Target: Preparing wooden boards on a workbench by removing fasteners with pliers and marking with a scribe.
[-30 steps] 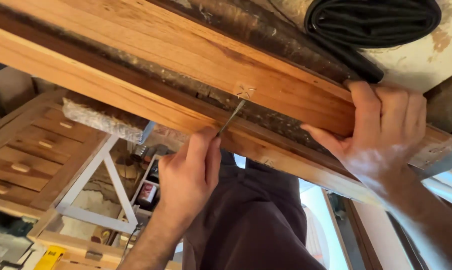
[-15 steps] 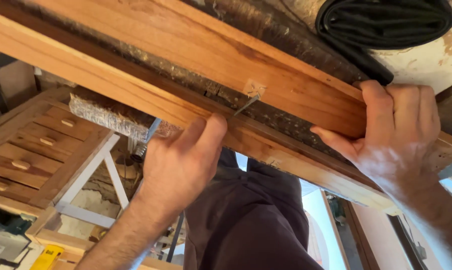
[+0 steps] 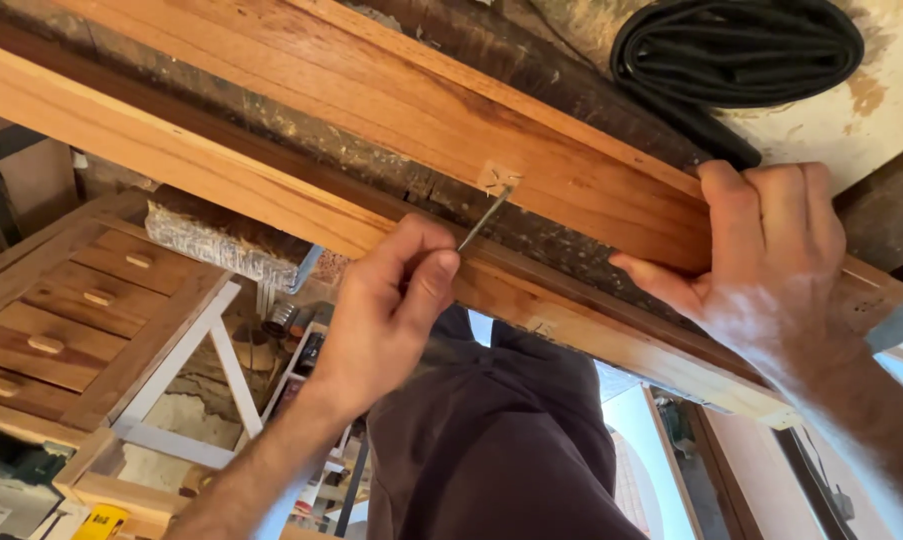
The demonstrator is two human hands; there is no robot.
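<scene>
My left hand (image 3: 386,310) pinches a thin metal tool (image 3: 483,220) whose tip rests in a small pale notch (image 3: 498,180) on a reddish wooden board (image 3: 371,80). My right hand (image 3: 761,250) grips the same board's lower edge further right, fingers wrapped over it. A second, lighter wooden strip (image 3: 221,175) runs parallel just below, with a dark, rough gap between the two.
A coiled black hose (image 3: 736,50) lies above the board at the upper right. A small wooden chest of drawers (image 3: 71,310) stands at the left beside a white frame (image 3: 206,380). My dark trousers (image 3: 501,440) fill the lower middle.
My left hand has shifted slightly along the board and turned, with the metal tool staying at the notch. My right hand keeps its grip.
</scene>
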